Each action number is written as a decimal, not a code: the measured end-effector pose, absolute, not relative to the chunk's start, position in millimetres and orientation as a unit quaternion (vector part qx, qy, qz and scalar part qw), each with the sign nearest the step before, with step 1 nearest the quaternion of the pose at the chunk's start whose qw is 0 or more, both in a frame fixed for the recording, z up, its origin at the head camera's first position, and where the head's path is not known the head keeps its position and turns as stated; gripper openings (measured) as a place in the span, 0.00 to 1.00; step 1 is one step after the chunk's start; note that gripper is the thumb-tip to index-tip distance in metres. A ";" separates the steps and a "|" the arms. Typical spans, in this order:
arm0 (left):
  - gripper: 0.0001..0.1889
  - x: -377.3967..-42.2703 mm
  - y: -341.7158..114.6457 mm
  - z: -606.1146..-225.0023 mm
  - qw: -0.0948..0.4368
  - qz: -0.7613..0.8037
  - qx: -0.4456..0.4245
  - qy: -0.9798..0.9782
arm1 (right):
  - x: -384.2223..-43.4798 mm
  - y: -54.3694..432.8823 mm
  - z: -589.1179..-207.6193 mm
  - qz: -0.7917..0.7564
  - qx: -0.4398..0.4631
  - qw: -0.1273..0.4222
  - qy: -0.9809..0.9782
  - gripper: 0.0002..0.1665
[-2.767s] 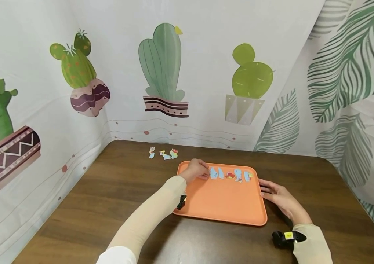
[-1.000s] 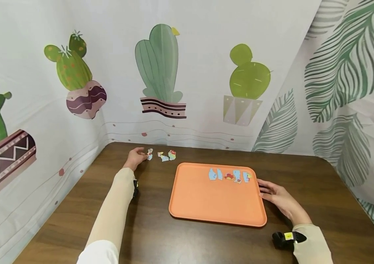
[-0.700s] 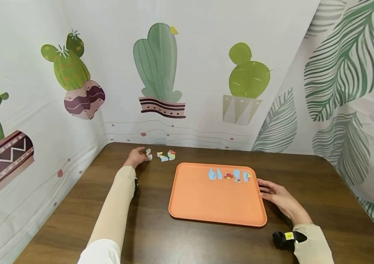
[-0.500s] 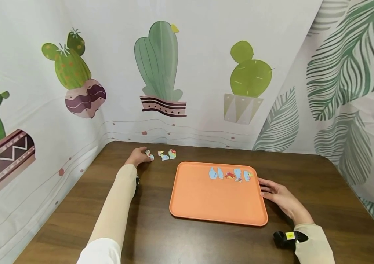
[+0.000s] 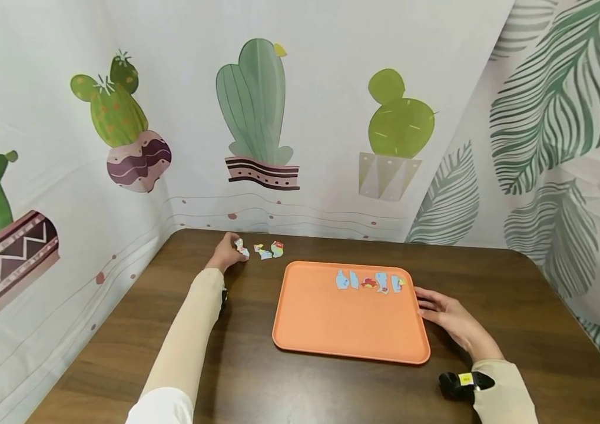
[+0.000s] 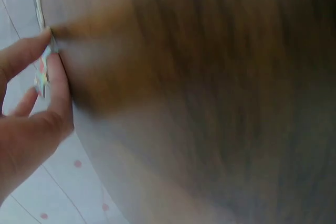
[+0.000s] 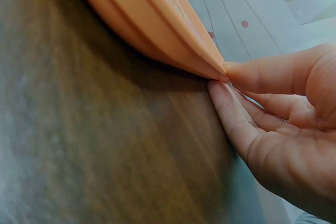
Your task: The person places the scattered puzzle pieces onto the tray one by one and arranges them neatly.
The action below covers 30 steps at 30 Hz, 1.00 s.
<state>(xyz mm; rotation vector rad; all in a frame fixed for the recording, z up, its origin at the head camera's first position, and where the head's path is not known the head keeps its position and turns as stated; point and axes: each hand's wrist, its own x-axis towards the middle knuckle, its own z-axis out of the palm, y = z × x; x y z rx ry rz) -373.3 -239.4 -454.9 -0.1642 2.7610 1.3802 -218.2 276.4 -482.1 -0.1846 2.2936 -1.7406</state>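
My left hand (image 5: 227,253) is at the back left of the table. It pinches a small, irregular puzzle piece (image 5: 242,248) with light blue and reddish print between thumb and fingers. In the left wrist view the piece (image 6: 43,74) is partly hidden by the fingers and shows close to the table edge. On the right, my right hand (image 5: 450,318) grips the rim of the orange tray (image 5: 352,330), fingertips and thumb at its right side. The right wrist view shows those fingertips (image 7: 233,71) meeting at the rim.
Two more printed pieces (image 5: 277,249) lie close together on the brown table (image 5: 247,377), right of my left hand. Several pieces, mostly light blue with one red piece (image 5: 369,283), form a row along the tray's back right. Behind the table hangs a cactus-print cloth (image 5: 326,88).
My left hand has left the tray, reached to the back left, and taken hold of the leftmost loose piece, shifting it slightly right and tilting it. My right hand stays at the tray rim.
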 end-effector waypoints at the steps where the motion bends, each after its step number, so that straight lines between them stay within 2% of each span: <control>1: 0.36 -372.8 -237.2 -454.5 0.013 0.442 -0.053 0.895 | -218.7 276.6 -481.8 -0.599 -0.064 0.127 0.788 0.39; 5: 0.36 -373.0 -233.4 -456.2 -0.020 0.440 -0.060 0.896 | -220.2 276.3 -481.3 -0.602 -0.069 0.127 0.785 0.39; 8: 0.32 -377.0 -235.7 -463.1 -0.046 0.454 -0.059 0.888 | -220.4 275.6 -481.3 -0.604 -0.069 0.127 0.784 0.39; 14: 0.29 -377.6 -234.8 -467.3 -0.067 0.534 -0.073 0.839 | -220.3 274.7 -481.9 -0.605 -0.064 0.127 0.784 0.39; 22: 0.31 -362.7 -225.2 -460.1 -0.021 0.637 -0.082 0.766 | -220.0 275.7 -484.3 -0.606 -0.066 0.129 0.782 0.39; 30: 0.28 -359.8 -207.2 -464.9 -0.001 0.689 -0.032 0.724 | -219.7 277.3 -484.7 -0.601 -0.062 0.132 0.786 0.39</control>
